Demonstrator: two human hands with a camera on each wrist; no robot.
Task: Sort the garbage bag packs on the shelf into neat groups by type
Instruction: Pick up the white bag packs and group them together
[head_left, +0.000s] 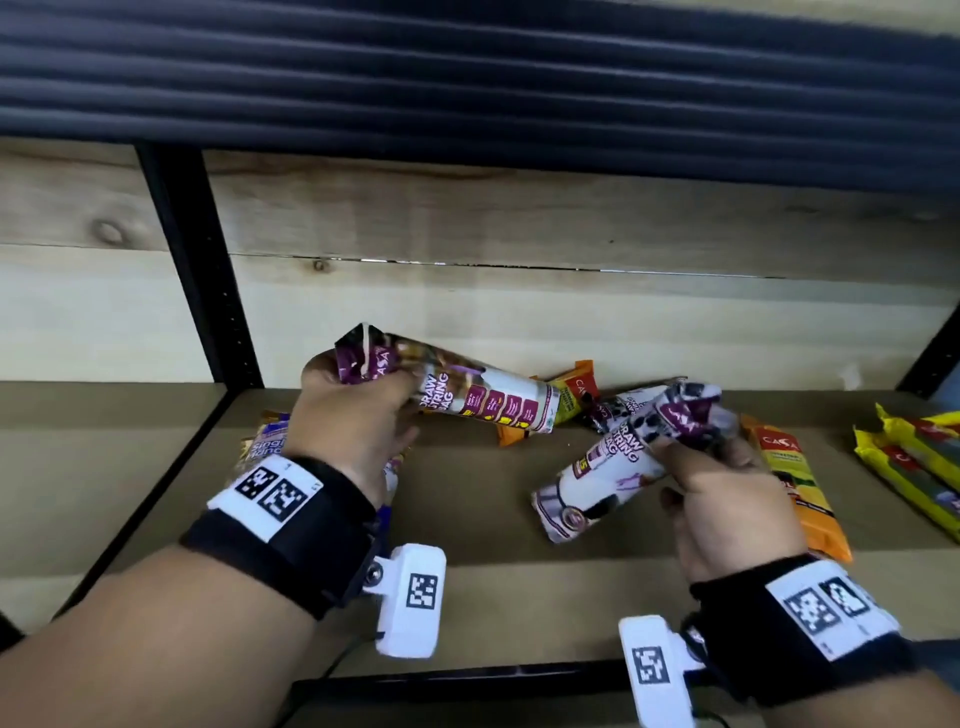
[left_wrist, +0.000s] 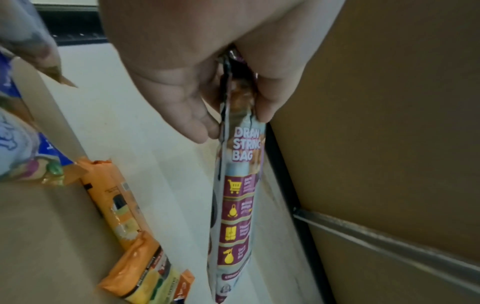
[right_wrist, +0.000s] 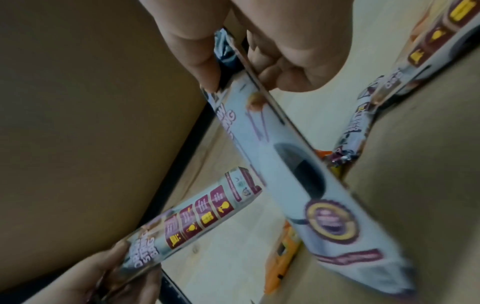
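My left hand grips one end of a purple-and-white draw string bag pack, lifted off the shelf and pointing right. In the left wrist view its thumb and fingers pinch the pack near the top. My right hand grips the crumpled end of a second draw string pack, tilted down toward the shelf; the right wrist view shows this pack crossing in front of the other one. A third draw string pack lies behind, on the shelf.
The brown shelf board has a wooden back wall and a black upright at left. An orange pack lies at the back, another by my right hand. Yellow packs sit far right. A blue-and-gold pack lies under my left wrist.
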